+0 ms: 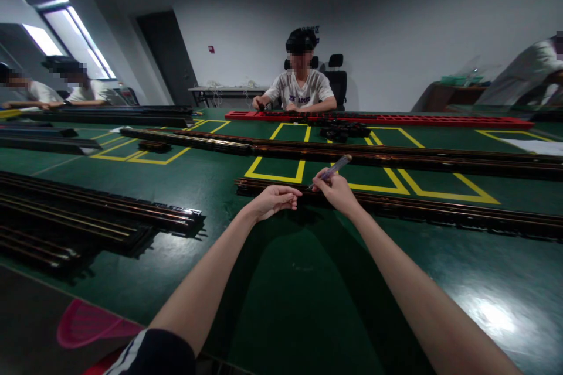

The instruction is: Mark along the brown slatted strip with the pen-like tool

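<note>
My right hand (pixel 338 192) is closed around a small screwdriver (pixel 336 167) with a clear, purplish handle. Its shaft slants down to the left, toward a long dark strip (pixel 422 208) with copper-coloured rails that lies across the green table. Just left of the screwdriver tip, my left hand (pixel 273 200) is at the strip with thumb and forefinger pinched. Whatever those fingertips hold is too small to make out. The strip's left end (pixel 247 185) sticks out beyond my left hand.
Similar strips (pixel 176 211) lie in a stack at the left, and another long strip (pixel 281 146) runs behind mine. Yellow tape (pixel 272 178) marks the green table (pixel 299 304). Across it, a person (pixel 303 88) sits by a red rack (pixel 440 122) and black parts (pixel 343 130).
</note>
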Demonstrator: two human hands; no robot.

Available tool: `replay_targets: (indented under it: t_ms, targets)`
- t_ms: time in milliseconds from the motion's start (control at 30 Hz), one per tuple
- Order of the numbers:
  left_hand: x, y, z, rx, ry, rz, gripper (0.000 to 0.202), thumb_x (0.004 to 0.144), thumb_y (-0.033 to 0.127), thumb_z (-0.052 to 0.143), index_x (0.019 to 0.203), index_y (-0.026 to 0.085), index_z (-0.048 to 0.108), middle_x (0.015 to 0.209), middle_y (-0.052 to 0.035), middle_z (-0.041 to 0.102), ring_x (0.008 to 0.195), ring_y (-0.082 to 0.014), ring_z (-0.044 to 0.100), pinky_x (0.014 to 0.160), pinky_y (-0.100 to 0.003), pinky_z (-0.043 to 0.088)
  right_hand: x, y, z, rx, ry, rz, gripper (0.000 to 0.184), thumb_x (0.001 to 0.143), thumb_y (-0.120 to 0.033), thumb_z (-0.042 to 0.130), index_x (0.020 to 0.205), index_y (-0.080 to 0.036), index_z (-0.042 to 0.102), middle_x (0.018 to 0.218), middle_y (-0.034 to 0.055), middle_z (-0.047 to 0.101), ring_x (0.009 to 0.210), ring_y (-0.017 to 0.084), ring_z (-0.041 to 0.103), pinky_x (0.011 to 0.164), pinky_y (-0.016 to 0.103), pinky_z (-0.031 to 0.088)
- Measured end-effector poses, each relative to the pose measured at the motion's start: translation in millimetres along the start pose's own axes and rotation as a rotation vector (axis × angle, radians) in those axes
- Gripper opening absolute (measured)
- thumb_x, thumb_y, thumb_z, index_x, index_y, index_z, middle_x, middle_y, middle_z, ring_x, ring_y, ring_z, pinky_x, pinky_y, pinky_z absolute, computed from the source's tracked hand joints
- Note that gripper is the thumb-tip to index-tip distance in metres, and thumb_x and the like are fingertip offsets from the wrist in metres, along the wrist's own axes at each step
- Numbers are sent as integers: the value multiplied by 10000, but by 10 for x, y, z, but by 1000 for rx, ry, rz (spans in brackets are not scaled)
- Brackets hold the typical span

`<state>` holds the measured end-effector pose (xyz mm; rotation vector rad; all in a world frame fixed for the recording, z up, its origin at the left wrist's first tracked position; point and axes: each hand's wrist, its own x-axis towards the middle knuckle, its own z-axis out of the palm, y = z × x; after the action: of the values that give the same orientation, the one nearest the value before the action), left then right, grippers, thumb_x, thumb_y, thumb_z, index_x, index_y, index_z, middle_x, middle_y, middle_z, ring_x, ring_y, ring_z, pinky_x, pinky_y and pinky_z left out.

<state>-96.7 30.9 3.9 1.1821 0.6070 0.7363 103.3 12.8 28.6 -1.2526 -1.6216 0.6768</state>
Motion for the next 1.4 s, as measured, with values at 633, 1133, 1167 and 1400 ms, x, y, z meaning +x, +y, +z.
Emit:
replay_targets:
  t_ms: [633,1133,1167,1400]
  targets:
    - [25,40,88,407,267,143,260,829,399,562,804,146,613,470,95,359,413,-60,335,457,-217,280,2,0,-3,-4,-8,-2,99,831,-203,554,732,-198,540,642,15,667,656,169,660,682,303,504]
    - [-10,-92,135,1794,552,529,379,925,341,458,1241,149,542,1228,-129,586,1194,-274,479,1014,-428,368,-11,-28,-1,-3,-18,17,90,843,-211,544,755,-193,540,663,21,665,683,178,663,712,326,512]
    - [-3,-113,125,1806,502,494,411,924,364,459,1270,150,520,1247,-123,584,1213,-274,469,1043,-438,343,-9,-25,1,-1,-17,17,92,843,-210,544,752,-193,538,660,21,663,682,178,664,711,325,513]
    - [14,-139,115,1787,476,373,357,939,345,425,1233,177,538,1194,-104,616,1138,-262,517,1018,-424,351,-4,-3,5,1,-4,6,97,840,-204,551,745,-194,536,655,24,666,677,179,667,710,327,521]
